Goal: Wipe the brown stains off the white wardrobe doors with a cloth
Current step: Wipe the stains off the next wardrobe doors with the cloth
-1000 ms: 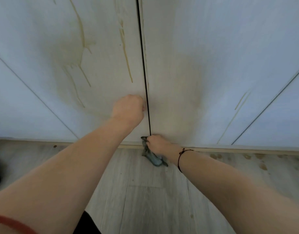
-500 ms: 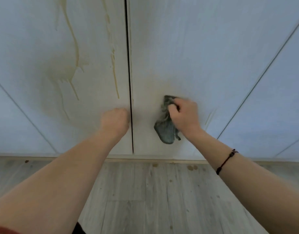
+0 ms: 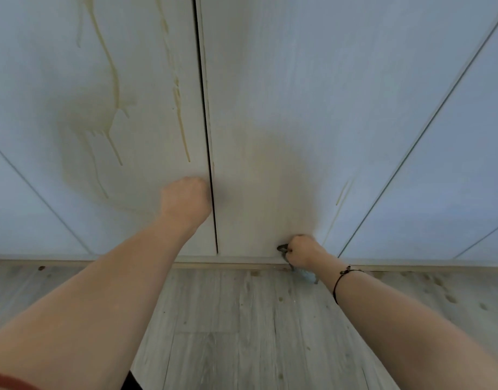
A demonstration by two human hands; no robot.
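The right hand (image 3: pixel 304 250) grips a bunched dark grey cloth (image 3: pixel 283 247) and presses it to the right door (image 3: pixel 284 80) at that door's bottom edge, just above the plinth (image 3: pixel 228 260). A tail of the fabric hangs below the wrist, over the floor (image 3: pixel 242 319). The left hand (image 3: pixel 185 198) is curled into a fist with nothing visible in it. Its knuckles rest on the left door (image 3: pixel 45 66) close to that door's right edge, beside the dark gap between the two doors.

The cloth looks soft, light and limp, so it will fold and slip inside the palm. It probably works best wadded into a thick pad and held round the middle, with a flat face turned to the panel and the loose tail tucked in. The doors seem stiff and smooth, so firm pressure should be safe.

Much appears left to do. Long brown drips (image 3: pixel 112 80) and a wide pale smear mark the left door, another run (image 3: pixel 180 116) lies nearer the gap, and thin streaks (image 3: pixel 342 191) sit above the right hand. Brown spots (image 3: pixel 439 282) dot the floor by the plinth.
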